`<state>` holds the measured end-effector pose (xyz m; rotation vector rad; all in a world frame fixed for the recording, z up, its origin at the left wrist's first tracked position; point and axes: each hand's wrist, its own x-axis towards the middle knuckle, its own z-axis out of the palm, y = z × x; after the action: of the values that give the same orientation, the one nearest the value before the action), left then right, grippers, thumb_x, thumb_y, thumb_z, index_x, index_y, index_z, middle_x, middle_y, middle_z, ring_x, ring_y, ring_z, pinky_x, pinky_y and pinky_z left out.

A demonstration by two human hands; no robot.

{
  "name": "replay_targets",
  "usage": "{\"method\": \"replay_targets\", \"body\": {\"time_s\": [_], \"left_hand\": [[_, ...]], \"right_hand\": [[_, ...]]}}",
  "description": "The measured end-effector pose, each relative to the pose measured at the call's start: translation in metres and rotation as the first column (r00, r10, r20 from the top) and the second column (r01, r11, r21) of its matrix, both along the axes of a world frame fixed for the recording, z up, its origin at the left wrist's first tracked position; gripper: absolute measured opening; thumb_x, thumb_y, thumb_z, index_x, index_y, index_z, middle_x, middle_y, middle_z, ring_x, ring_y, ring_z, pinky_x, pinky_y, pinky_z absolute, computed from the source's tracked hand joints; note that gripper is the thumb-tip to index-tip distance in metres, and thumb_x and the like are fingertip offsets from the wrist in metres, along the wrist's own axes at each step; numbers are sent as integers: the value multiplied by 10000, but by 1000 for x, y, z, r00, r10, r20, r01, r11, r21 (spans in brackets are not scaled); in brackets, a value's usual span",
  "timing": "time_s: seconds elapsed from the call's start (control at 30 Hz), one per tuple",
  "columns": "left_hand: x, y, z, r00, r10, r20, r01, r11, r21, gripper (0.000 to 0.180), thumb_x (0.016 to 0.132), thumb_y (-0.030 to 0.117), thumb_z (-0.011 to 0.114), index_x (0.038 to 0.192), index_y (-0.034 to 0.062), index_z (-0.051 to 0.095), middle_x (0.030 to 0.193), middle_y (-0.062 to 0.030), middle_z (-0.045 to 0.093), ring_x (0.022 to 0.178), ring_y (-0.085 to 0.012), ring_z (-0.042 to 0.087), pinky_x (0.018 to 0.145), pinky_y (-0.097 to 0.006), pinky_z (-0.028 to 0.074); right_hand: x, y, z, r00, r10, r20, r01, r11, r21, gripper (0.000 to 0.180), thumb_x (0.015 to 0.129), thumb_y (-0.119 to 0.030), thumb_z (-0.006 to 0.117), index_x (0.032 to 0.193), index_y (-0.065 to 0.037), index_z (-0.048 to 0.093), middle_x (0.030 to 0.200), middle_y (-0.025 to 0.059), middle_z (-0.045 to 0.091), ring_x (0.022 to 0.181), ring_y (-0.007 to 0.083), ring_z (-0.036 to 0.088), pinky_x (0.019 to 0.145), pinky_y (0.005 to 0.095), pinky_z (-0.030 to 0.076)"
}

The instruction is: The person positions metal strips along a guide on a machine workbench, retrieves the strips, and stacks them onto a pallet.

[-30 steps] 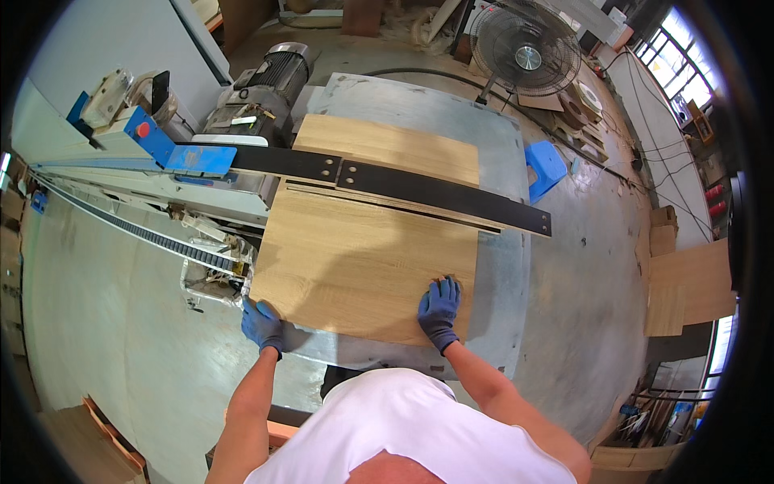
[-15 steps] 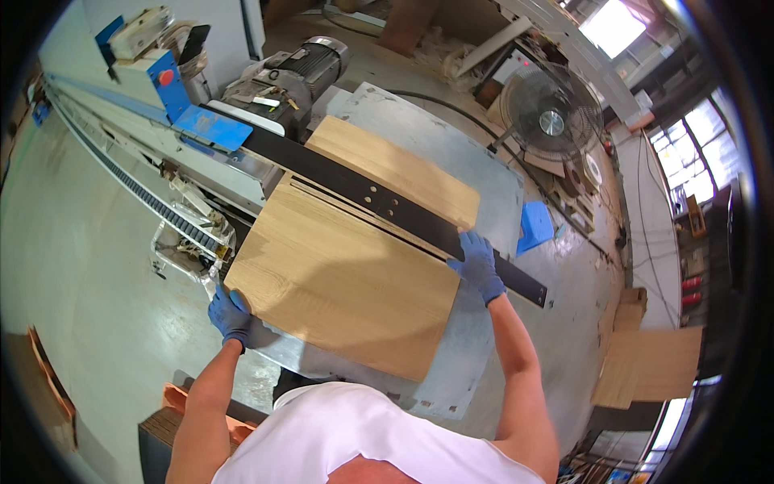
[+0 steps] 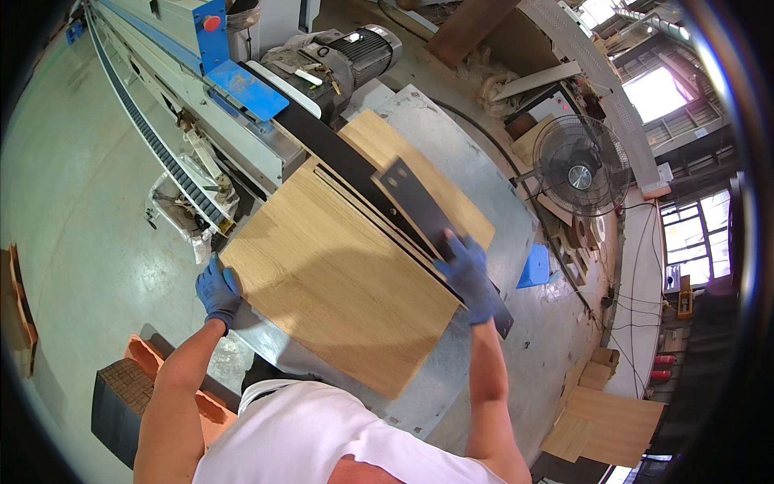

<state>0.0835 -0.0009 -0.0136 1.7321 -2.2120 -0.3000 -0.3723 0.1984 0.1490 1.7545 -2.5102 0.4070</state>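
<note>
My left hand (image 3: 218, 292), in a blue glove, is at the left corner of a large wood-grain panel (image 3: 343, 270), its fingers and thumb around the edge. In my blue-gloved right hand (image 3: 470, 276) is a dark strip of board (image 3: 421, 208) with round holes near its end. The strip is tilted, with its far end raised over a second, smaller wood-grain panel (image 3: 461, 189). Another dark strip (image 3: 334, 149) runs between the two panels toward the machine. Narrow offcuts lie along the large panel's far edge. Both panels rest on a grey metal table (image 3: 411, 105).
At the left is a long machine with a blue plate (image 3: 248, 89), a red button (image 3: 211, 23) and a cable chain (image 3: 137, 117). A motor (image 3: 363, 56) stands behind it. A fan (image 3: 580, 165), a blue stool (image 3: 534, 266) and stacked boards (image 3: 609, 423) are on the right.
My right hand has picked up a dark strip and tilted its far end upward. The left hand remains at the large panel's corner. The view has shifted slightly.
</note>
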Motion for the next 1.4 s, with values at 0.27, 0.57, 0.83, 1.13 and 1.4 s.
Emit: {"method": "replay_targets", "body": {"time_s": [0.27, 0.57, 0.83, 1.13, 1.4], "left_hand": [[-2, -4, -18, 999, -26, -21, 27, 999, 41, 546, 872, 261, 487, 1348, -1, 428, 1007, -188, 582, 916, -350, 544, 859, -453, 390], [-2, -2, -8, 998, -38, -51, 35, 998, -55, 540, 861, 241, 506, 1339, 1, 435, 975, -177, 580, 890, -346, 541, 844, -449, 394], [0, -1, -7, 998, -31, -49, 28, 999, -46, 538, 862, 242, 503, 1338, 2, 433, 978, -180, 578, 878, -347, 537, 832, -452, 393], [-1, -3, -9, 999, -39, -32, 38, 999, -23, 533, 859, 241, 494, 1332, 2, 437, 981, -189, 580, 893, -358, 535, 832, -467, 393], [-2, 0, -8, 998, -12, -55, 10, 999, -35, 531, 852, 233, 494, 1328, 1, 445, 964, -181, 582, 880, -346, 537, 827, -454, 393]], "right_hand": [[44, -172, -36, 984, 117, -134, -141, 972, -187, 667, 667, -384, 793, 1242, -119, 585, 981, 156, 576, 914, 348, 562, 780, 427, 449], [35, -150, -33, 986, 164, -15, -165, 986, -36, 676, 669, -335, 779, 1277, -138, 558, 980, 153, 550, 885, 335, 560, 752, 434, 440], [-15, 18, -9, 998, 47, 30, -52, 983, 174, 795, 625, -257, 791, 1351, -123, 495, 1033, 175, 547, 937, 361, 551, 810, 457, 441], [-14, 29, -7, 998, 41, 49, -49, 984, 172, 760, 595, -270, 813, 1289, -102, 552, 1044, 160, 547, 950, 364, 546, 825, 443, 450], [-8, -85, -4, 943, 148, 299, -179, 981, 79, 683, 721, -330, 796, 1293, -68, 528, 1091, 197, 599, 987, 362, 593, 847, 411, 477]]}}
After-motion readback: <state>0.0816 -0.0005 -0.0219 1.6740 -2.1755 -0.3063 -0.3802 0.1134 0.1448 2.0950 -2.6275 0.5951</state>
